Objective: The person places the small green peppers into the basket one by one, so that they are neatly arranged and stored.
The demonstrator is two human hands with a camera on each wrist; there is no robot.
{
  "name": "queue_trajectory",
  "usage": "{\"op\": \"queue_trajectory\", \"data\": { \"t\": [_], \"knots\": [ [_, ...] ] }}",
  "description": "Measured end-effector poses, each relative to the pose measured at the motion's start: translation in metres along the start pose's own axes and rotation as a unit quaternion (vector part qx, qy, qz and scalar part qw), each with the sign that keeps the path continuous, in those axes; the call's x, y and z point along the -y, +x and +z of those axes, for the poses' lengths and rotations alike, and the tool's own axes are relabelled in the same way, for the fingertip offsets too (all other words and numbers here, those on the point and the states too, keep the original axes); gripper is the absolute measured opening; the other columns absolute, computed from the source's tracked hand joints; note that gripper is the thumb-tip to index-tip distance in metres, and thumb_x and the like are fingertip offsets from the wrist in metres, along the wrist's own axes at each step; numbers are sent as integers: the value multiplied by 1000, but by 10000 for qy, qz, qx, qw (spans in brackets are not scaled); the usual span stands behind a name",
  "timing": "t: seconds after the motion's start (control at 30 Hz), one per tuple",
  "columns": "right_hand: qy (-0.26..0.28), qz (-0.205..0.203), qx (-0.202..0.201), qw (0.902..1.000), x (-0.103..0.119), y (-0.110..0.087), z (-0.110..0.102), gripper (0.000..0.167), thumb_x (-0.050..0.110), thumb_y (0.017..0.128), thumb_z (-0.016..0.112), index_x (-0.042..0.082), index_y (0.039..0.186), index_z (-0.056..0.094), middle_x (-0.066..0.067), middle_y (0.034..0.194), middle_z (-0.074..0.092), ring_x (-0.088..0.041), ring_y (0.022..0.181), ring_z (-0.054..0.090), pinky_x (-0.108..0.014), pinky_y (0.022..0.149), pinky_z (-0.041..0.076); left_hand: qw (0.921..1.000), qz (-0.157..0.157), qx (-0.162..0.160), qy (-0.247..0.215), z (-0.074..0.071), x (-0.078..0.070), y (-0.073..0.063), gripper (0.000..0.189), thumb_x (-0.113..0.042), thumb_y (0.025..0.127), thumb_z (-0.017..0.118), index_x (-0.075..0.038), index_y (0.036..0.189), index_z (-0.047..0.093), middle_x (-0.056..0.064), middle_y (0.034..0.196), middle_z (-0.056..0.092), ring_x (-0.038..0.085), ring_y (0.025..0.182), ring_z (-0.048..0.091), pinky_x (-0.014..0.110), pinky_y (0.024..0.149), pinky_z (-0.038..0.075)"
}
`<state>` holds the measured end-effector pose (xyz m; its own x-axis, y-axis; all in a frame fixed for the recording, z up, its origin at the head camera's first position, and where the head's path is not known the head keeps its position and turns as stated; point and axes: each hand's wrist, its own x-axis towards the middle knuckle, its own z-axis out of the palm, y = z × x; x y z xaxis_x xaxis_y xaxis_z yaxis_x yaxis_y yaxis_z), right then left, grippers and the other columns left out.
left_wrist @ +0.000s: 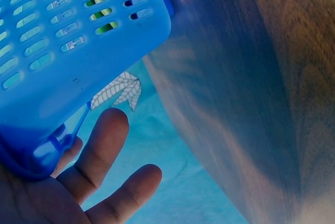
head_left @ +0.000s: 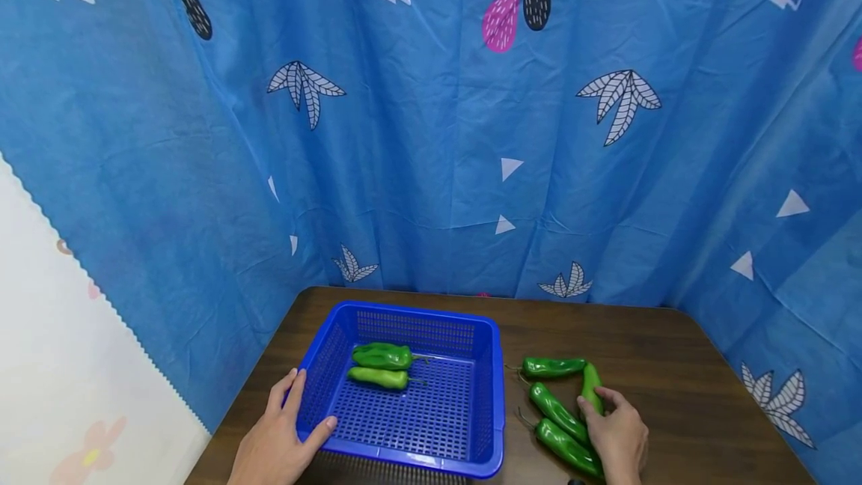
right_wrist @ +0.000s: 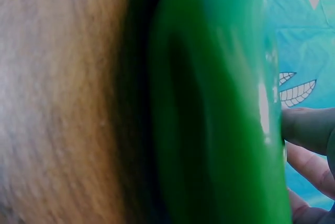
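My left hand [head_left: 279, 436] rests on the near left corner of a blue plastic basket [head_left: 500, 395]. Its fingers [left_wrist: 107, 140] are spread and fairly straight along the outside, with the thumb over the rim. Inside the basket lie dark green chili peppers [head_left: 381, 355] and a lighter one [head_left: 378, 378]. To the basket's right, my right hand [head_left: 619, 429] pinches a light green chili pepper [head_left: 591, 388] between thumb and fingers. Beside it lie three darker chili peppers, one crosswise [head_left: 552, 367] and two slanted [head_left: 559, 412] [head_left: 569, 449]. A glossy green pepper [right_wrist: 225, 103] fills much of the right wrist view.
Basket and peppers stand on a dark brown wooden table [head_left: 660, 365] with rounded far corners. A blue patterned curtain [head_left: 431, 133] hangs behind and at both sides. White cloth [head_left: 81, 365] with pale flowers is at the left. A small black object [head_left: 575, 482] shows at the bottom edge.
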<state>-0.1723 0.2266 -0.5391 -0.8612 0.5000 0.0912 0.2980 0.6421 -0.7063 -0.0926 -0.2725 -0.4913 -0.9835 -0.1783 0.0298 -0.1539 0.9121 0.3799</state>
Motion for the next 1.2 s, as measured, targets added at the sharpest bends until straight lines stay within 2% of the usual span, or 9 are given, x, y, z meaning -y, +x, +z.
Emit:
{"op": "queue_trajectory", "data": {
  "t": [0.13, 0.37, 0.43, 0.67, 0.9, 1.2],
  "knots": [
    [8, 117, 118, 9999, 0, 0, 0, 45, 30, 85, 77, 5, 121, 68, -26, 101, 72, -48, 98, 63, -52, 74, 42, 10000, 15, -31, 17, -2, -1, 0, 108, -79, 84, 55, -6, 159, 27, 20, 158, 27, 44, 110, 65, 49, 65, 56],
    [-73, 352, 290, 9989, 3, 1, 0, 48, 34, 85, 77, 9, 124, 67, -28, 125, 65, -53, 110, 57, -57, 79, 43, 10000, 37, -66, 59, -3, -3, 0, 108, -79, 84, 56, -6, 158, 28, 19, 158, 28, 43, 110, 66, 50, 67, 56],
    [-91, 365, 279, 9989, 2, 1, 0, 47, 34, 85, 78, 9, 124, 67, -27, 126, 64, -53, 110, 56, -57, 79, 43, 9999, 53, -77, 54, -3, -3, 0, 107, -78, 84, 56, -7, 159, 27, 18, 158, 28, 42, 108, 67, 48, 65, 56],
    [-58, 410, 148, 9990, -2, 2, 1, 40, 27, 84, 77, 9, 120, 69, -26, 125, 65, -53, 110, 56, -58, 84, 42, 9999, 119, -115, 47, -3, -4, 1, 106, -78, 84, 56, -8, 159, 28, 17, 158, 29, 39, 104, 68, 46, 62, 55],
    [115, 353, 55, 9993, 1, 3, 0, 37, 20, 85, 75, 3, 118, 69, -29, 120, 67, -53, 108, 56, -60, 89, 38, 9998, 119, -125, 46, -2, -3, 1, 107, -78, 84, 56, -8, 159, 28, 18, 158, 29, 40, 106, 68, 48, 64, 56],
    [322, 524, 62, 9981, 1, 4, -4, 38, 20, 86, 73, 0, 118, 69, -32, 125, 62, -55, 111, 53, -61, 95, 35, 10000, 52, -72, 0, -1, -1, -1, 106, -78, 84, 56, -8, 159, 27, 18, 158, 28, 35, 100, 69, 42, 59, 53]
  ]
}}
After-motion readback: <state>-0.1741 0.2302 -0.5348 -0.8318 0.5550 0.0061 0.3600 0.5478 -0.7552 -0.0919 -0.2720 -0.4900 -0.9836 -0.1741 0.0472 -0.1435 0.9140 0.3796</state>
